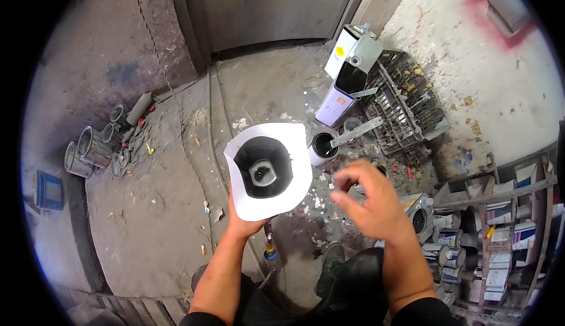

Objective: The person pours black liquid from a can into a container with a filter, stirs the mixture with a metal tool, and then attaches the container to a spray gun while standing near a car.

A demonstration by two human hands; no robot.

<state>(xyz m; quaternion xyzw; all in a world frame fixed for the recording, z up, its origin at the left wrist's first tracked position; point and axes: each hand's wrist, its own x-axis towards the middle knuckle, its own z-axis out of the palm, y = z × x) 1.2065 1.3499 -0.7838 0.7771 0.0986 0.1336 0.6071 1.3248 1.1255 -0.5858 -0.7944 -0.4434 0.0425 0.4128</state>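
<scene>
My left hand (241, 220) holds, from below, a dark cup (268, 176) with a white paper sheet (297, 167) around its top. Inside it is dark, with a lighter rounded shape at the bottom. Part of a metal tool with a hose (269, 246) shows beneath it; the left fingers are mostly hidden. To the cup's right, my right hand (368, 199) is empty, thumb and forefinger curved but apart. Just beyond that hand stands a can of dark liquid (315, 158) with a flat stick (362, 131) across it.
Rectangular tins (335, 105) and a grimy metal rack (400, 108) stand right of a grey door (265, 8). Used cans (79, 161) line the left wall, near a blue bucket (48, 190). Shelves of cans (500, 232) fill the lower right. Hoses (212, 126) cross the littered floor (147, 220).
</scene>
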